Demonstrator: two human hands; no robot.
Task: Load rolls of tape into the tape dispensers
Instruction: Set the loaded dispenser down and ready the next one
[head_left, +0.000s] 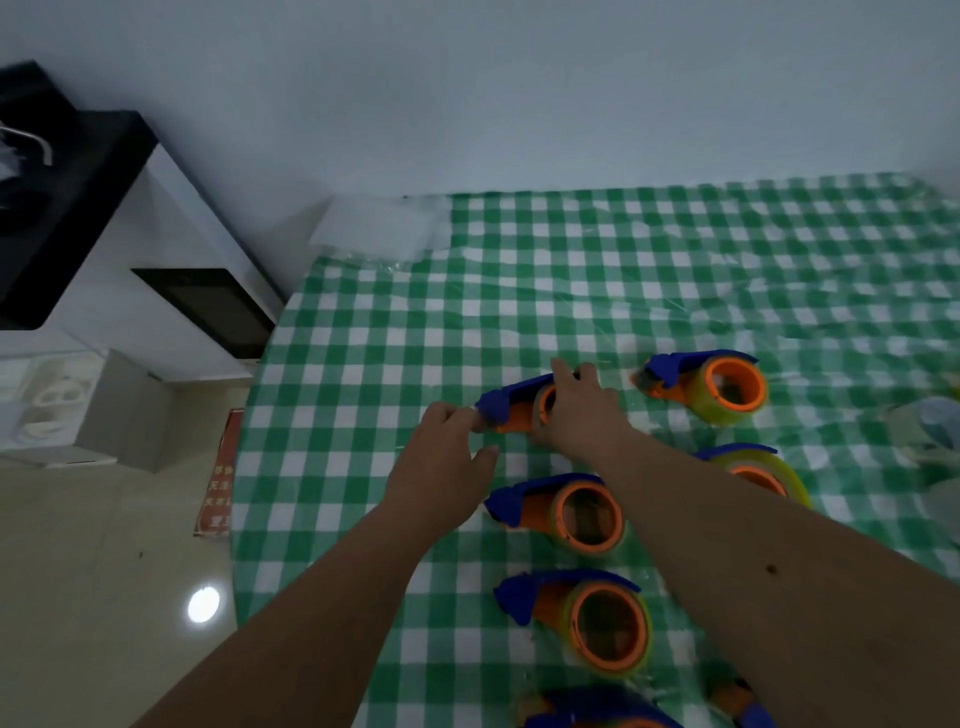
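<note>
My right hand (579, 410) clasps blue-and-orange plastic tape dispenser (511, 410) at 12 o'clock on green-checked surface (363, 364), steadying it. My left hand (441, 457) pinches at its blue nose, probably tape end. Clear tape roll mostly hidden, seems already seated. Loaded dispensers (566, 512) lined at 6 o'clock, out of way.

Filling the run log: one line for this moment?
left hand pinches dispenser tip | right hand grips its roll | table
</note>
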